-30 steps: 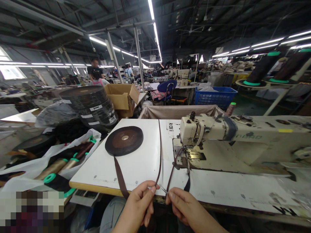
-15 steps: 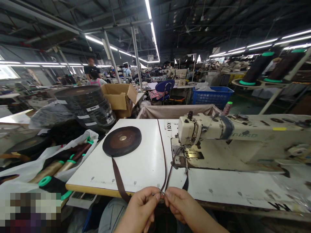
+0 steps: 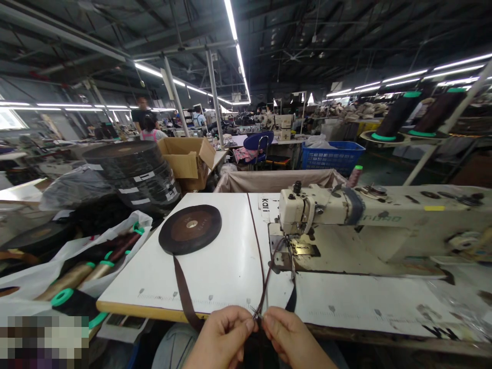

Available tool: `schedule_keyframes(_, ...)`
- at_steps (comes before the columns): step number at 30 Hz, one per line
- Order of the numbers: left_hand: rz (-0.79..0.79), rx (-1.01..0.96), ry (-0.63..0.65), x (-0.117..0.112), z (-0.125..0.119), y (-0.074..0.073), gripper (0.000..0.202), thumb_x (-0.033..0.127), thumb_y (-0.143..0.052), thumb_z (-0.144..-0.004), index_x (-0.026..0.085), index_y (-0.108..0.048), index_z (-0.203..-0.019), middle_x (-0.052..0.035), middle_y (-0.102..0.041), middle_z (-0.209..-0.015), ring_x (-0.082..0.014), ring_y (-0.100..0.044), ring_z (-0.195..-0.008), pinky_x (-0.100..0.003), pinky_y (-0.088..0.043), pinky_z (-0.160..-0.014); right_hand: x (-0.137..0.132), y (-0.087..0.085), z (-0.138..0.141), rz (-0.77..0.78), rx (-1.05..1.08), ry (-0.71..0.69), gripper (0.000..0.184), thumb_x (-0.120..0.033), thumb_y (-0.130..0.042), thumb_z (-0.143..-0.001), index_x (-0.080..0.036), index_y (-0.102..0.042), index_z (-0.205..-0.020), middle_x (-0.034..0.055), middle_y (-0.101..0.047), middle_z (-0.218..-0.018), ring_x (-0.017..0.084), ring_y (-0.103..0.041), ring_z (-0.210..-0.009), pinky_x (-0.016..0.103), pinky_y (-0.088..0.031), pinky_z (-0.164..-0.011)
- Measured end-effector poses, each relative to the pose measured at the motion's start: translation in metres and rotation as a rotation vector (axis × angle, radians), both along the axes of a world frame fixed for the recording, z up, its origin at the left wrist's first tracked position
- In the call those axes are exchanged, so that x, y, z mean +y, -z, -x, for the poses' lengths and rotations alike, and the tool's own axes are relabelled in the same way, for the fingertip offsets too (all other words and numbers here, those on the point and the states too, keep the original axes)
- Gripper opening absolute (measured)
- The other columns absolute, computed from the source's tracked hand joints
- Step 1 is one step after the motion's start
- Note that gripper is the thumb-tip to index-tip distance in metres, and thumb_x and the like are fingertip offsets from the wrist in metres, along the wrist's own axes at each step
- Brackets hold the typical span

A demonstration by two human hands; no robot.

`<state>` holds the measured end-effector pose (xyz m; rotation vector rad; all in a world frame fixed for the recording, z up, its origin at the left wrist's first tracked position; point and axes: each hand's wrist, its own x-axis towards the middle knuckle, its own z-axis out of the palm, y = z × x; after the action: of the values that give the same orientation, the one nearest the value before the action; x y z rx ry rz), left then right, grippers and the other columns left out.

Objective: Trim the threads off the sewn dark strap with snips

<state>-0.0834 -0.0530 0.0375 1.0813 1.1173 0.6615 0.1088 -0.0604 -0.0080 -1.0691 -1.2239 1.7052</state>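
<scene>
My left hand (image 3: 228, 335) is at the table's front edge, thumb and forefinger pinched on a thin, pointed metal piece (image 3: 255, 312) whose exact kind I cannot make out. Close beside it, my right hand (image 3: 286, 335) pinches at the narrow brown cord (image 3: 265, 287); the fingers hide the exact grip. One run of cord lies along the white table, another loops toward the sewing machine's needle area (image 3: 298, 246). The sewing machine (image 3: 346, 210) stands right of my hands. A flat roll of dark brown tape (image 3: 190, 230) lies at left, its loose end (image 3: 183, 292) hanging over the edge.
At left are a bag of thread cones (image 3: 96, 271), stacked black rolls (image 3: 134, 171) and an open cardboard box (image 3: 188, 159). A fabric-lined bin (image 3: 277, 180) and a blue basket (image 3: 332, 156) stand behind the table. Thread cones (image 3: 397, 115) rise at right. People are in the background.
The view has shifted slightly. Both hands stay pinched together at the table edge; the metal piece and the cord now cross more visibly between the fingertips.
</scene>
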Motion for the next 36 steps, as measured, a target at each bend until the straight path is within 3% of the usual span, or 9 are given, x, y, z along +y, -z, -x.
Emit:
schedule_keyframes(8, 0.014, 0.066, 0.058, 0.0, -0.005, -0.009, 0.052, 0.066, -0.075, -0.076, 0.014, -0.067, -0.079, 0.0088, -0.043, -0.045, -0.0032, -0.026, -0.033, -0.018, -0.015, -0.038, -0.003, 0.009, -0.003, -0.006, 0.136, -0.136, 0.087, -0.105, -0.066, -0.085, -0.02, -0.049, -0.087, -0.0083, -0.029, -0.061, 0.011, -0.013, -0.047, 0.019, -0.012, -0.042)
schedule_keyframes(15, 0.001, 0.069, 0.109, 0.0, -0.005, -0.016, 0.057, 0.069, -0.074, -0.076, 0.013, -0.07, -0.083, 0.0069, -0.046, -0.046, -0.0045, -0.032, -0.035, -0.018, -0.019, -0.04, -0.009, -0.001, -0.011, -0.084, -0.014, -0.01, 0.091, -0.108, -0.063, -0.083, -0.018, -0.053, -0.082, -0.0054, -0.034, -0.061, 0.013, -0.023, -0.047, 0.021, -0.013, -0.042)
schedule_keyframes(21, 0.024, 0.104, 0.159, 0.008, 0.003, -0.01, 0.062, 0.074, -0.07, -0.077, 0.013, -0.071, -0.087, 0.0055, -0.049, -0.049, -0.0055, -0.033, -0.035, -0.02, -0.02, -0.04, -0.01, 0.014, -0.009, -0.056, -0.056, 0.013, 0.095, -0.116, -0.055, -0.074, -0.021, -0.047, -0.076, -0.0036, -0.035, -0.06, 0.014, -0.023, -0.048, 0.022, -0.015, -0.044)
schedule_keyframes(25, -0.143, 0.19, 0.242, 0.018, 0.014, -0.015, 0.055, 0.067, -0.068, -0.083, 0.014, -0.075, -0.09, -0.0023, -0.062, -0.069, -0.0109, -0.052, -0.056, -0.023, -0.04, -0.055, -0.01, 0.0, -0.028, -0.122, -0.137, -0.077, 0.091, -0.112, -0.046, -0.082, -0.021, -0.05, -0.077, -0.0034, -0.036, -0.059, 0.017, -0.03, -0.049, 0.024, -0.021, -0.046)
schedule_keyframes(29, -0.391, 0.41, 0.43, 0.044, 0.033, -0.046, 0.03, 0.049, -0.075, -0.08, 0.019, -0.079, -0.079, -0.0045, -0.068, -0.092, -0.0164, -0.062, -0.083, -0.025, -0.046, -0.075, -0.003, -0.034, -0.077, -0.362, -0.411, 0.079, 0.061, -0.076, -0.041, -0.108, -0.021, -0.055, -0.086, -0.0006, -0.049, -0.073, 0.023, -0.05, -0.069, 0.027, -0.034, -0.06)
schedule_keyframes(31, -0.359, 0.552, 0.571, 0.069, 0.043, -0.072, 0.022, 0.042, -0.076, -0.077, 0.021, -0.079, -0.083, -0.0027, -0.071, -0.088, -0.0173, -0.065, -0.08, -0.024, -0.046, -0.07, 0.005, -0.043, -0.106, -0.503, -0.697, 0.206, 0.048, -0.06, -0.034, -0.109, -0.022, -0.052, -0.085, 0.0007, -0.054, -0.08, 0.025, -0.056, -0.077, 0.03, -0.037, -0.066)
schedule_keyframes(33, -0.248, 0.699, 0.635, 0.099, 0.047, -0.105, 0.024, 0.041, -0.072, -0.075, 0.02, -0.079, -0.085, -0.0005, -0.069, -0.068, -0.017, -0.062, -0.061, -0.024, -0.042, -0.055, 0.014, -0.043, -0.134, -0.637, -1.018, 0.374, 0.04, -0.049, -0.03, -0.106, -0.023, -0.052, -0.084, 0.0024, -0.056, -0.081, 0.027, -0.057, -0.076, 0.033, -0.037, -0.064)
schedule_keyframes(35, -0.373, 0.764, 0.558, 0.128, 0.042, -0.146, 0.03, 0.045, -0.068, -0.078, 0.02, -0.077, -0.089, -0.0014, -0.069, -0.066, -0.0192, -0.065, -0.059, -0.027, -0.048, -0.057, 0.021, -0.038, -0.154, -0.726, -1.231, 0.509, 0.036, -0.042, -0.028, -0.103, -0.022, -0.053, -0.085, 0.0068, -0.056, -0.083, 0.031, -0.057, -0.077, 0.039, -0.039, -0.068)
schedule_keyframes(36, -0.565, 0.798, 0.44, 0.139, 0.036, -0.168, 0.032, 0.048, -0.065, -0.079, 0.019, -0.077, -0.086, -0.0027, -0.07, -0.067, -0.0203, -0.065, -0.061, -0.03, -0.052, -0.061, 0.024, -0.034, -0.161, -0.755, -1.297, 0.572, 0.035, -0.04, -0.028, -0.102, -0.021, -0.055, -0.089, 0.0104, -0.057, -0.088, 0.034, -0.057, -0.083, 0.043, -0.04, -0.074)
